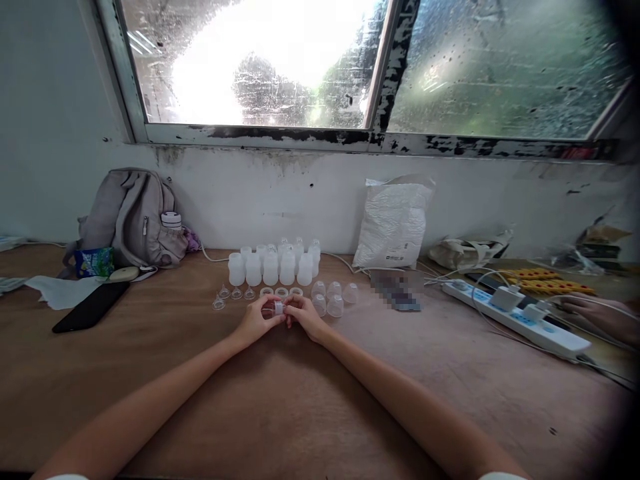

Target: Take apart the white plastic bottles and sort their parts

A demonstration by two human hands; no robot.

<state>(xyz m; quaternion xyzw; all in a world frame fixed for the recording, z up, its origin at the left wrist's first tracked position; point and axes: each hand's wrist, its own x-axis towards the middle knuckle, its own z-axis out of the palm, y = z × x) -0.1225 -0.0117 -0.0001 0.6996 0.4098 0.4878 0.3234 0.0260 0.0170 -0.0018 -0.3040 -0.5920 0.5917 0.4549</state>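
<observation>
1. Head view, centre of the frame: the left hand (263, 321) has its fingers closed around one ring (279, 307).
2. The right hand (307, 316) has its fingertips drawn together at the ring's right side; whether they grip it, I cannot tell.
3. Just above the hands: three loose rings (281, 292), with four teats (237, 293) left, five caps (335, 307) right.
4. Higher: five bottles (271, 270) in front; those behind overlap.

View from the wearer's head — one camera above the near edge of the tabletop (280, 413), facing forward and slightly down, past the close left hand (256, 323) and right hand (306, 316), toward wall (280, 193) and window (320, 87).
</observation>
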